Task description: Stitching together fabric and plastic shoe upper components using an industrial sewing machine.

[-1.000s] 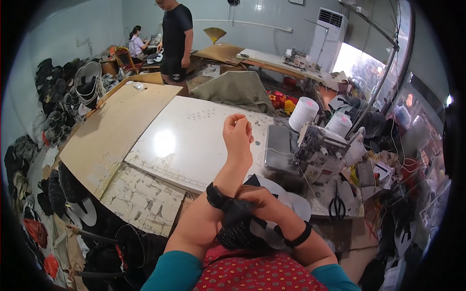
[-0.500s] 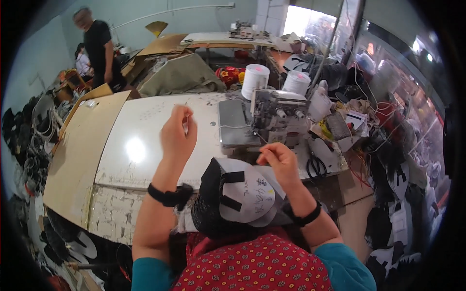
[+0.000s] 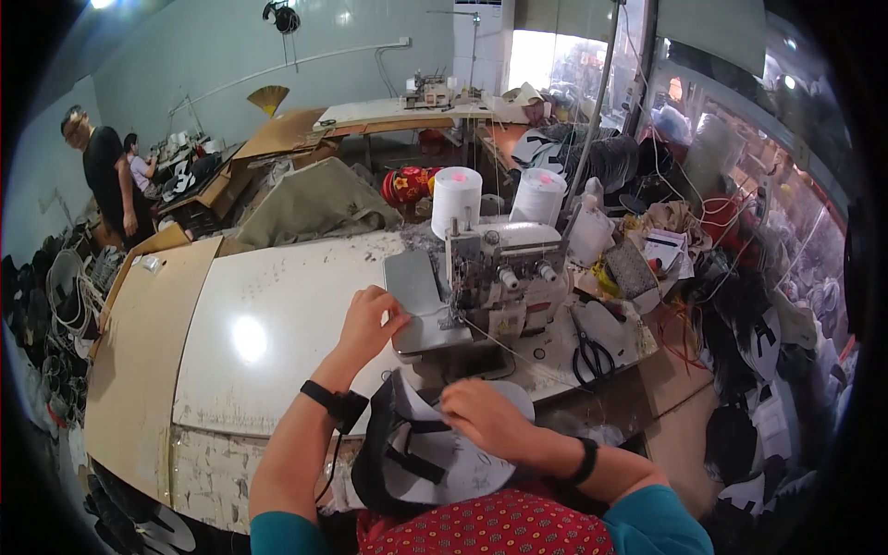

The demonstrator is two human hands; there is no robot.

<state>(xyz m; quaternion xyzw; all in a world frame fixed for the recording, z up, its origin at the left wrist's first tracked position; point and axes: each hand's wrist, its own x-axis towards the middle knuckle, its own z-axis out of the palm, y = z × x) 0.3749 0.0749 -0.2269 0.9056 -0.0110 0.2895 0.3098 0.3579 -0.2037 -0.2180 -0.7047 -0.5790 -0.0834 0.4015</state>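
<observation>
Pale walls [image 3: 361,79] are standing far beyond both hands, and a white counter [image 3: 277,305] is spreading beneath and to the left of the left hand [image 3: 371,320]. Now that left hand is hanging at the near-left edge of a metal plate [image 3: 412,282], fingers bent, thumb and forefinger pressing close; whether they are pinching any thread, I cannot tell! Just right of it, the sewing machine [image 3: 513,277] is sitting, with two white thread cones [image 3: 456,205] rising behind.

Down below the left hand, a black and white cap [image 3: 458,453] is resting against the red patterned apron [image 3: 490,527], its pale inside facing up. Over its upper part the right hand [image 3: 483,418] is leaning in, fingers curling together at the pale lining; whether they are gripping it or only touching, I cannot tell.

Off to the right of the right hand, dark scissors [image 3: 584,340] are lying on the counter. Well left of the left hand, a brown board [image 3: 139,324] is covering the far side. Away beyond that hand, a grey-green cloth [image 3: 305,205] is heaping up, one person in black [image 3: 109,176] is standing, and another person [image 3: 141,168] is sitting.
</observation>
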